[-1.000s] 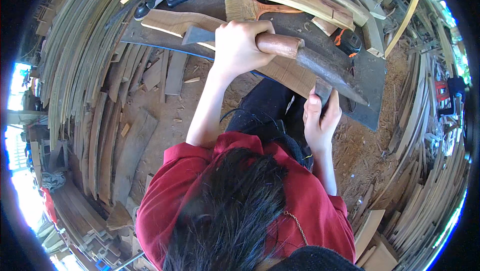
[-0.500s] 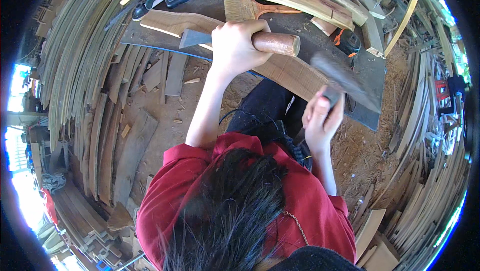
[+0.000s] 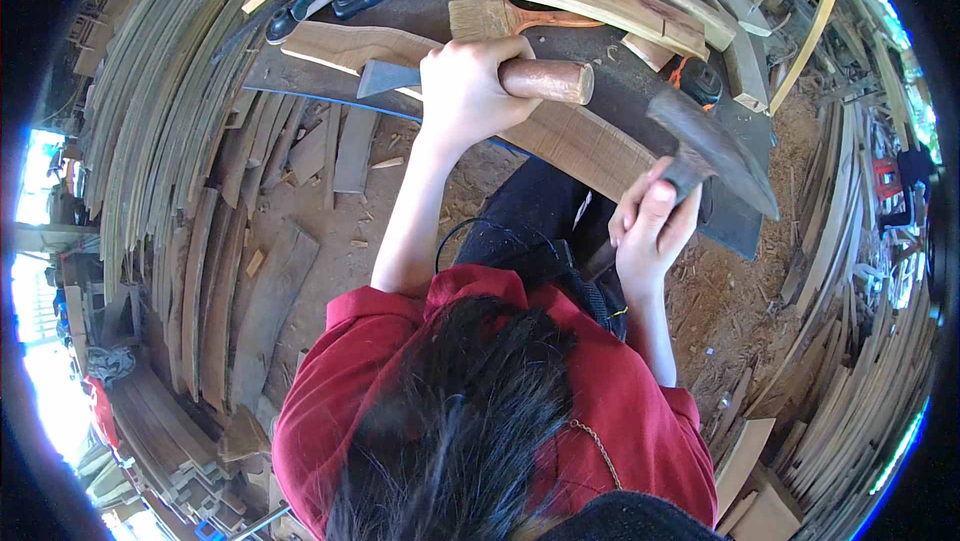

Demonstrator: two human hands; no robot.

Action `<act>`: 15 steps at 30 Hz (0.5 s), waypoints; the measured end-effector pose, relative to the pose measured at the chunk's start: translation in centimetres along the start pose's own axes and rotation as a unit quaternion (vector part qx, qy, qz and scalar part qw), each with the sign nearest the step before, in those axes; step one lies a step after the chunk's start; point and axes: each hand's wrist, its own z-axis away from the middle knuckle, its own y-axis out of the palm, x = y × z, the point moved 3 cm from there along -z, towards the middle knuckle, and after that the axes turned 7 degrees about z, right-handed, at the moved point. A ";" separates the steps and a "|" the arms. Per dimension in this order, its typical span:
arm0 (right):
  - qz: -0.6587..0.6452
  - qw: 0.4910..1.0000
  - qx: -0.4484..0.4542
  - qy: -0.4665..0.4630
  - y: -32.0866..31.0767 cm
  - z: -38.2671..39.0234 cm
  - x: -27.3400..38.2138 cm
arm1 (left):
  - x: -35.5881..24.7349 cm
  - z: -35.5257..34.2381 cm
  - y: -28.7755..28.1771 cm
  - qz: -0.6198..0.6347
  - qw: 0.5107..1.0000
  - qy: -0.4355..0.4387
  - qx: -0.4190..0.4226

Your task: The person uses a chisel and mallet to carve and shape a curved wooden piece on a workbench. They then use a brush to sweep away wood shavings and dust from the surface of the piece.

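Wood-handled chisel [image 3: 548, 80] and dark hammer [image 3: 714, 146] appear apart.

Littered brown floor [image 3: 735, 276], bright daylight [image 3: 50, 391]

The person wears a deep red shirt [image 3: 640, 411], its plain cloth creased and bunched into a fold at the front. The left sleeve [image 3: 370, 309] and right sleeve [image 3: 684, 411] are short and wide-ended, in the same red. The black trousers [image 3: 520, 203] carry a small white mark [image 3: 583, 205], and a thin dark cord [image 3: 450, 237] curves beside them. Loose strands of hair [image 3: 440, 421] overlie the shirt; a gold-toned link chain [image 3: 597, 446] rests near rounded black fabric [image 3: 640, 519].
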 end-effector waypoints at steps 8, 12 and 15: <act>0.139 0.989 0.040 0.005 0.1 -0.3 -1.4 | 0.3 0.0 0.1 -0.031 0.999 -0.005 0.013; -0.062 0.998 -0.007 0.019 0.1 0.0 0.1 | 0.2 -0.2 -0.2 -0.008 1.000 -0.006 0.003; 0.047 0.995 0.024 0.090 -0.1 0.1 -1.2 | 0.3 -0.2 -0.1 -0.017 1.000 -0.012 0.010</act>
